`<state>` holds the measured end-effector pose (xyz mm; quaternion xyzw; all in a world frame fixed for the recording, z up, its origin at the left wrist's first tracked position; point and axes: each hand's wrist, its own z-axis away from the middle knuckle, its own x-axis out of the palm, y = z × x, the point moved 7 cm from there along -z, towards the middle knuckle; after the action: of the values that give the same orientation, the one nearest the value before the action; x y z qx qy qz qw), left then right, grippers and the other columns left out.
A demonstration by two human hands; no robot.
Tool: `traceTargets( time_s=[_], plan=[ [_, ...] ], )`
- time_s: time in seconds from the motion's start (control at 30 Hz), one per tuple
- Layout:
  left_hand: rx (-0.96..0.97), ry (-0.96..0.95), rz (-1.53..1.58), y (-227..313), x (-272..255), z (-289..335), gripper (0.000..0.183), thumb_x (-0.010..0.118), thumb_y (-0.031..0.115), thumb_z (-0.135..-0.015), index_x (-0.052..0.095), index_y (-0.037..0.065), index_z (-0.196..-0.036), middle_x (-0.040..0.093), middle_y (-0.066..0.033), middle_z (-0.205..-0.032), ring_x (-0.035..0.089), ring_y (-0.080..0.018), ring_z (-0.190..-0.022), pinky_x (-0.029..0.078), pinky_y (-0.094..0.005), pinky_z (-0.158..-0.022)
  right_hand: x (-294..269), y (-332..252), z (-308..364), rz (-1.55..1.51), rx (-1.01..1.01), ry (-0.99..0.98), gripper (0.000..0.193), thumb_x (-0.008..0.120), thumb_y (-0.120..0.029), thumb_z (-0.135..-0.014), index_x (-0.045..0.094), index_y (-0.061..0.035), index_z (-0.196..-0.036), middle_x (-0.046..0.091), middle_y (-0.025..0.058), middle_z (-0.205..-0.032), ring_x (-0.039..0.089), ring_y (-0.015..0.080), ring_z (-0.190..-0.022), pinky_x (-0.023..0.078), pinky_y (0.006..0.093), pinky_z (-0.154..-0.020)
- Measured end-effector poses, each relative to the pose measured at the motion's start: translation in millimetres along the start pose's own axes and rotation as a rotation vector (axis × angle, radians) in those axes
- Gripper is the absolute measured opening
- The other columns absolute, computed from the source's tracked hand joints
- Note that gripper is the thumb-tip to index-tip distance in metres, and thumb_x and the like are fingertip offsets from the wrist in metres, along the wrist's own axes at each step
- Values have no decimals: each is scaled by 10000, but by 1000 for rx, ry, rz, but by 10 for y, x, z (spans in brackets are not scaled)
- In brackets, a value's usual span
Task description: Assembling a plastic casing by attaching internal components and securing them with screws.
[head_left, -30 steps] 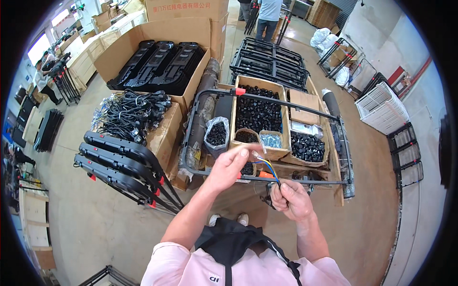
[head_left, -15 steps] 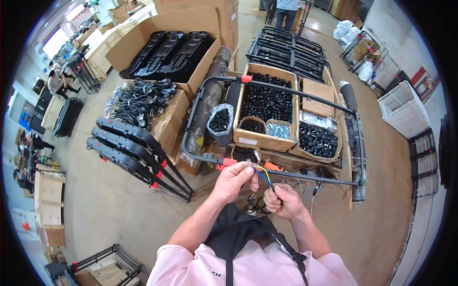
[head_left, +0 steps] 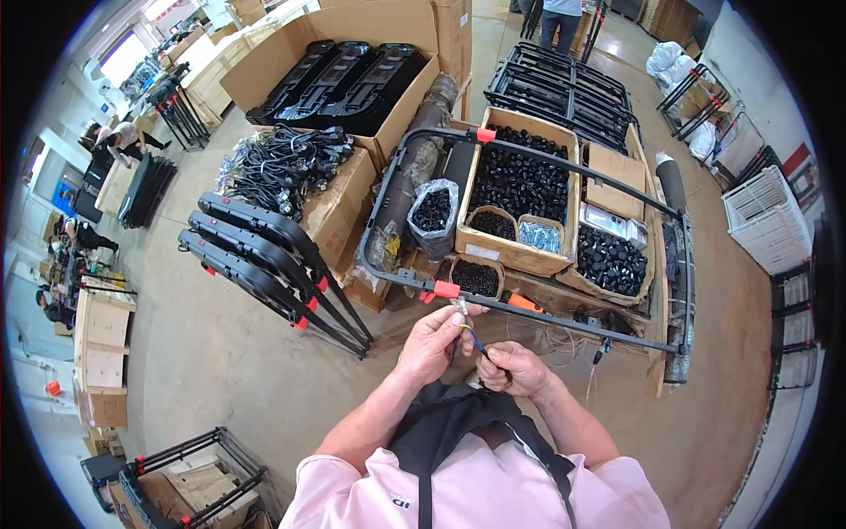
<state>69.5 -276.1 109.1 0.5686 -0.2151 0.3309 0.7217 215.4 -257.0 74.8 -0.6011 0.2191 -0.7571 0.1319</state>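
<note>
My left hand [head_left: 430, 346] pinches a small clear connector [head_left: 459, 306] at the ends of thin wires, just in front of the near rail of a black tubular frame [head_left: 564, 324]. My right hand [head_left: 515, 368] is closed around a black cable [head_left: 484, 352], a little lower and to the right. Between the hands short blue and yellow wires [head_left: 468, 330] run from the cable to the connector; my left fingers partly hide them. Close beyond my left fingertips, a red clip [head_left: 446, 290] sits on the rail.
Under the frame stand a carton of black caps [head_left: 520, 176], a tub of screws [head_left: 539, 235] and an orange-handled tool [head_left: 525, 302]. Stacked black frames [head_left: 273, 264] lean at left, before a heap of cables [head_left: 286, 167]. A black connector [head_left: 602, 353] dangles off the rail at right.
The whole scene has shifted right and slightly down in view. Against the frame, both hands sit farther left, and the blue and yellow wires show less between them.
</note>
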Motion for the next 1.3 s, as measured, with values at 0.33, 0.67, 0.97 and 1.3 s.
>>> traceTargets(
  time_s=[0.33,0.67,0.97,1.3],
  plan=[
    [-99,-116,-125,311,-715,-21,303,637,221,-1081,699,-13,-1264,660,8,-897,599,-82,-769,502,-247,-727,-20,300,-652,-30,117,36,389,568,-350,-1101,579,-47,-858,412,-31,-714,328,66,-582,248,236,-499],
    [-76,-206,-258,595,-1432,-188,314,620,286,-1088,697,22,-1240,710,-41,-999,656,-127,-888,520,-297,-799,-49,593,-1301,-102,144,74,399,566,-355,-1103,577,-61,-833,417,-33,-719,340,74,-597,271,242,-513],
    [-385,214,58,-14,-2558,-398,250,607,262,-1097,708,67,-1217,765,-57,-1043,730,-157,-907,596,-316,-780,-915,1118,-1833,459,39,678,308,592,-296,-1098,687,-17,-1005,631,19,-865,523,111,-725,453,267,-711],
    [-404,135,-75,-52,-2696,-606,275,592,270,-1104,691,66,-1259,753,-40,-1036,709,-150,-929,552,-316,-836,-1155,1206,-1900,335,18,826,284,618,-295,-1087,640,-38,-969,637,27,-893,517,104,-725,445,271,-686]
  ],
)
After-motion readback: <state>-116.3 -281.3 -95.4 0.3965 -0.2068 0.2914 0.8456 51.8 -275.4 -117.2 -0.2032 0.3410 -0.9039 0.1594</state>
